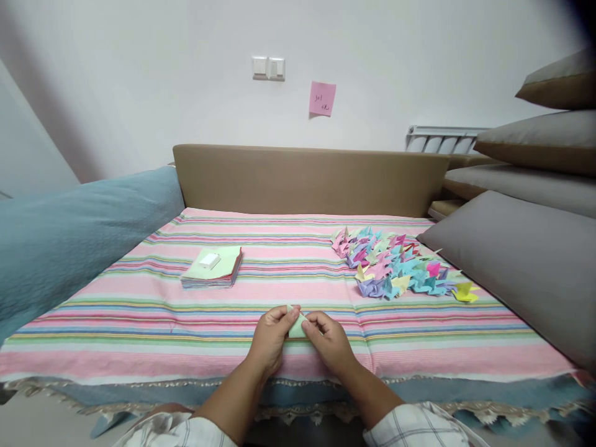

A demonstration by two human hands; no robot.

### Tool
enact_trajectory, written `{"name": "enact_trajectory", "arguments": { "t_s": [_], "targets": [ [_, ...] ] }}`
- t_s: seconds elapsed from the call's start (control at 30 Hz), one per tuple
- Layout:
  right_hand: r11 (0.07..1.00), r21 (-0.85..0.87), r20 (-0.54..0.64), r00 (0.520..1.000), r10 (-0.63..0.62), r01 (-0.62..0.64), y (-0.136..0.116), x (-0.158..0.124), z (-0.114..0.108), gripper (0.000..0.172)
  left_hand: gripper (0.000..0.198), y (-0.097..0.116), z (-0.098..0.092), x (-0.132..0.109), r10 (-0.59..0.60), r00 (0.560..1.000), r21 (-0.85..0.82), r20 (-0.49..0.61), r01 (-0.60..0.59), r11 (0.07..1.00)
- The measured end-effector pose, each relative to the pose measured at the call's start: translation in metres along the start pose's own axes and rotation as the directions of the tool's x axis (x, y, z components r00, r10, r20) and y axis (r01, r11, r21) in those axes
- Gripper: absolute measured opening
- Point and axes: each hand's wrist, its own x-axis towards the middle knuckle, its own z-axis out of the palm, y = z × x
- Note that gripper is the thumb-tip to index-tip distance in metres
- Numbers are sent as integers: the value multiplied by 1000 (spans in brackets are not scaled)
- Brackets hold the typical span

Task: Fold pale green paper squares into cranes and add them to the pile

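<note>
A small piece of folded pale green paper (297, 329) is held up between my two hands, above the striped cloth. My left hand (274, 335) pinches its left side and top between thumb and fingers. On the other side, my right hand (327, 338) grips the right edge with thumb and curled fingers. Part of the paper is hidden behind the thumbs. To the right and farther back lies a heap of folded paper cranes (395, 264) in many colours. A stack of square paper (223, 261) sits at the left, with a small white block (210, 261) on top.
The striped cloth (288, 248) covers the seat, with a lace-trimmed front edge. Grey cushions (516, 261) are piled at the right. A blue bolster-like armrest (84, 230) borders the left, and a tan backrest (307, 180) stands behind. A pink note (322, 98) is on the wall.
</note>
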Motion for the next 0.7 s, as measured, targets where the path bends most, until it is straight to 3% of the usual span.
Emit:
{"name": "enact_trajectory", "arguments": {
  "t_s": [0.33, 0.53, 0.7],
  "targets": [
    [994, -106, 55, 998, -6, 12, -4, -4, 4, 27, 28, 3, -1, 1, -12, 1000, -4, -19, 12, 1000],
    [992, 48, -75, 990, 116, -113, -1, -1, 6, 33, 41, 5, 1, -3, -158, 985, 50, 71, 155, 987],
    [986, 106, -123, 983, 138, -125, 0, 0, 7, 37, 43, 2, 3, -5, -160, 982, 70, 104, 153, 986]
  ]
}}
